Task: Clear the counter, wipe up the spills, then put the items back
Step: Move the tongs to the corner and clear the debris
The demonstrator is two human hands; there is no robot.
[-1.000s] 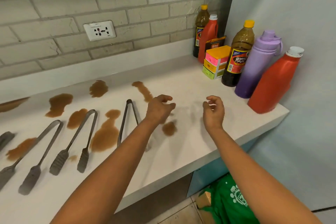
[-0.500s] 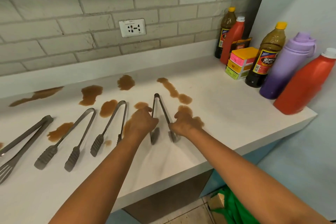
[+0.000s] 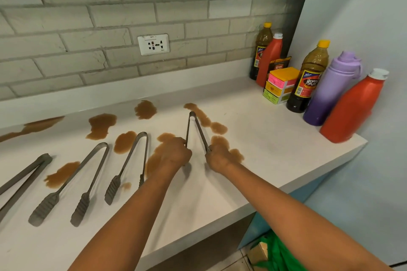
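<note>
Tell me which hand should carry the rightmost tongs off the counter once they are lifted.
Probably the right hand. It grips one arm of the rightmost tongs on the side toward the bare stretch of counter before the bottles. The left hand grips the other arm, beside the next tongs.

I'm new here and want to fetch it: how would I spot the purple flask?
Follow the white counter to its right end by the pale blue wall. Among the bottles stands the purple flask, between a yellow-capped brown bottle and a large red bottle. It alone is purple, with a carry-loop lid.
</note>
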